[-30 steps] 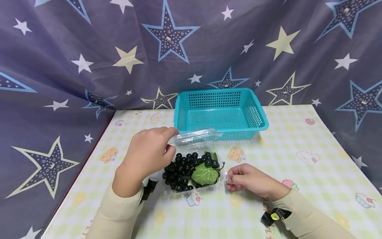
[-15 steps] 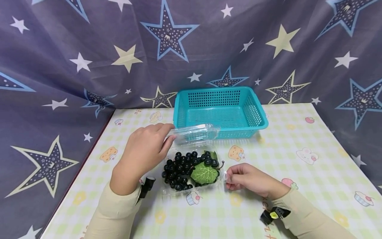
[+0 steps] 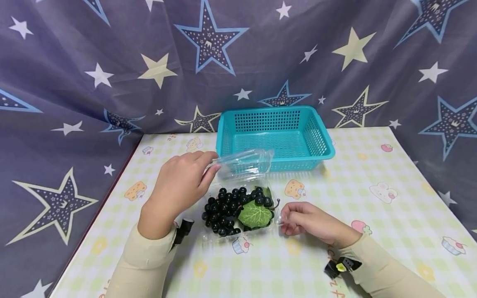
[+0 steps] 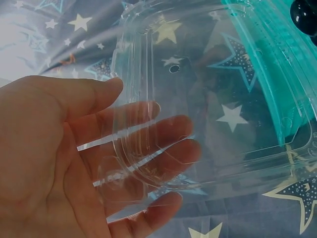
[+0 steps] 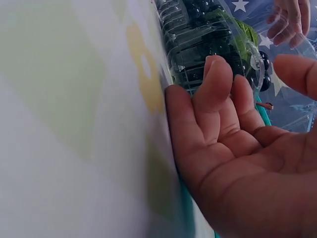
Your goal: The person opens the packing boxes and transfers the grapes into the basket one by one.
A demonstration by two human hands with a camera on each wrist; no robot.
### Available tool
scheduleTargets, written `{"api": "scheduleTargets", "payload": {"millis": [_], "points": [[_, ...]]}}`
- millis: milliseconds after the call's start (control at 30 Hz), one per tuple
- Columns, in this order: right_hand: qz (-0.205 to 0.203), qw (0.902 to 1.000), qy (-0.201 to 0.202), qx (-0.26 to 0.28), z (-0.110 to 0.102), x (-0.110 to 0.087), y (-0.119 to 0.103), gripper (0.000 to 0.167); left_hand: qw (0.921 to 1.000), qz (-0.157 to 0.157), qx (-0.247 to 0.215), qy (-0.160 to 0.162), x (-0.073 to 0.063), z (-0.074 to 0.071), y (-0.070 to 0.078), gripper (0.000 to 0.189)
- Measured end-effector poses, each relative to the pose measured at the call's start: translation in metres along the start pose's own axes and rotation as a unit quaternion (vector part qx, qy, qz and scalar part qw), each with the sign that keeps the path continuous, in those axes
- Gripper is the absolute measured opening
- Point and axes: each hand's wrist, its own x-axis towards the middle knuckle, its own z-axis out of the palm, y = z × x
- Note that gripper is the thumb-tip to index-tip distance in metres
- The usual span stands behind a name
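Note:
A clear plastic clamshell box (image 3: 238,236) lies on the table with its lid (image 3: 244,163) tilted up at the back. Inside is a bunch of black grapes (image 3: 223,209) with a green leaf (image 3: 255,215). My left hand (image 3: 182,182) holds the lid's left edge; in the left wrist view, its thumb is at the rim and the fingers (image 4: 173,126) show through the plastic. Beside the box's right edge, my right hand (image 3: 309,221) rests low, fingers loosely bent. In the right wrist view its fingertips (image 5: 218,74) are at the box wall, the thumb apart from them.
Right behind the raised lid stands a turquoise basket (image 3: 324,153), overlapped by the lid in the head view. A patterned cloth (image 3: 372,248) covers the table. A dark curtain with stars (image 3: 130,95) hangs around the back and sides.
My left hand has swung the lid further up and back. My right hand stays beside the box, its fingers shifting slightly.

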Motion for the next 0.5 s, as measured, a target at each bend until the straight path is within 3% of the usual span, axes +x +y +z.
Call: {"api": "scheduleTargets", "payload": {"millis": [133, 267, 333, 500], "points": [[-0.010, 0.9984, 0.019, -0.052, 0.005, 0.002, -0.003, 0.017, 0.9998, -0.007, -0.014, -0.009, 0.001, 0.002, -0.003, 0.036], [-0.020, 0.9871, 0.052, -0.150, 0.010, 0.004, -0.006, 0.024, 0.9994, -0.012, -0.028, -0.015, 0.002, 0.004, -0.007, 0.036], [-0.020, 0.9751, 0.080, -0.206, 0.011, 0.005, -0.009, 0.027, 0.9994, -0.013, -0.029, -0.014, 0.002, 0.004, -0.009, 0.036], [-0.043, 0.9347, 0.139, -0.324, 0.009, 0.008, -0.016, 0.034, 0.9993, -0.014, -0.032, -0.012, 0.002, 0.003, -0.013, 0.036]]}}
